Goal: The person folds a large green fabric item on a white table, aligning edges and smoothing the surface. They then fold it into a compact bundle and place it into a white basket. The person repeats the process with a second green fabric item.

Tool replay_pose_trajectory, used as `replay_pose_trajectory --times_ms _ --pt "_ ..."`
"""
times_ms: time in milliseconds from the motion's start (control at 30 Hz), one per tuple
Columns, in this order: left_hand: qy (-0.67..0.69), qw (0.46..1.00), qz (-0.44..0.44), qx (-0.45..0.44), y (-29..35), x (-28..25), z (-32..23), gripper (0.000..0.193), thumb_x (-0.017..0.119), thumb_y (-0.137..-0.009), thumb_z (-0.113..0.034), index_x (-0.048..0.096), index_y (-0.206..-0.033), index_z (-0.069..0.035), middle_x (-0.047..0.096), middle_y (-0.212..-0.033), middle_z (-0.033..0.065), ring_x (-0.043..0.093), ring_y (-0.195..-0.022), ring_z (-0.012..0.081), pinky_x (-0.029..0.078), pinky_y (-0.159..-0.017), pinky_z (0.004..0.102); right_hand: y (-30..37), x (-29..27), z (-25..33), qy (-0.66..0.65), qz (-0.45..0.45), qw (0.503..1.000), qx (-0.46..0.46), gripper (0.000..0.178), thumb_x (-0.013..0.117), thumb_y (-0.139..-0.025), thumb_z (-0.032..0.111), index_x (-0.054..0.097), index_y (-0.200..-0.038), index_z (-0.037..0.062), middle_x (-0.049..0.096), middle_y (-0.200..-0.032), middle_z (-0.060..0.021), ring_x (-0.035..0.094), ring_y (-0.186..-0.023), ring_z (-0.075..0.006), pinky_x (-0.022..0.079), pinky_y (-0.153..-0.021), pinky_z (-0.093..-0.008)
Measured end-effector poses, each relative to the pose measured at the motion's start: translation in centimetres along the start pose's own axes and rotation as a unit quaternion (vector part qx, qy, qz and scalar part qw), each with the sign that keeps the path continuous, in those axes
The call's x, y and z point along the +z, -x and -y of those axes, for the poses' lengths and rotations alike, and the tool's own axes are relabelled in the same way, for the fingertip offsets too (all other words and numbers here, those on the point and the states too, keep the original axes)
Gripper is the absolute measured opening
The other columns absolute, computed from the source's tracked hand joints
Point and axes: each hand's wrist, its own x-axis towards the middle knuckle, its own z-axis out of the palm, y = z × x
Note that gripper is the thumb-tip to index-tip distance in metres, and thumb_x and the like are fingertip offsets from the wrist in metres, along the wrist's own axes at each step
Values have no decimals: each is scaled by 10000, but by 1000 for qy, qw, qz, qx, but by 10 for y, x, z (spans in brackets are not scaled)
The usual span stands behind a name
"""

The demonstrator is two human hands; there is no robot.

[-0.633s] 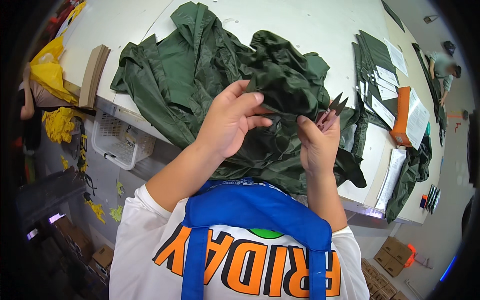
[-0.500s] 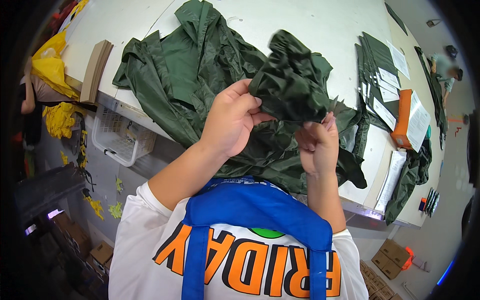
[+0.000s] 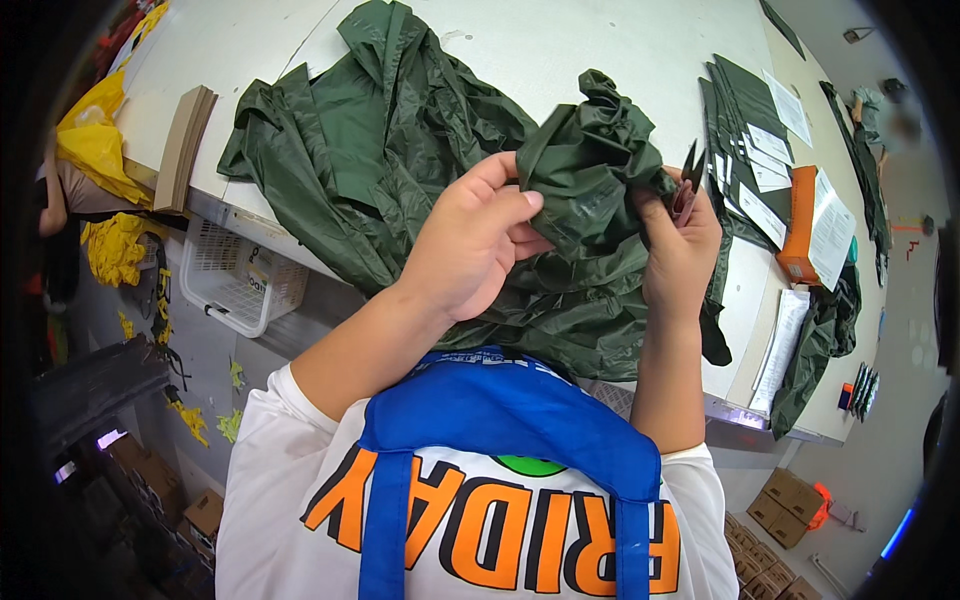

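Garment (image 3: pixel 590 170), dark green and crumpled, is bunched up in the air above the bench (image 3: pixel 560 50), right between both hands. Left hand (image 3: pixel 470 245) is closed on the bundle's left side, thumb on top, fingers curled underneath. Right hand (image 3: pixel 680 250) pinches the right edge and also grips small snips (image 3: pixel 688 180), blades pointing up and away from the body. The cloth lies just left of those blades, touching the right hand, so the right is the nearer one to the edge. More of the same green fabric trails down onto the bench below.
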Motion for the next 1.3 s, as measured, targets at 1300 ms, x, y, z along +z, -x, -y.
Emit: replay_pose_trajectory --times_ms 1300 --pt "-686 708 82 144 -88 -75 62 673 663 -831 -228 327 -1381 -36 380 -1385 200 389 -1280 365 343 -1060 407 -161 -165 -51 443 -111 875 -161 229 480 -879 25 646 -1030 71 597 -831 7 413 -558 -68 345 -489 -216"
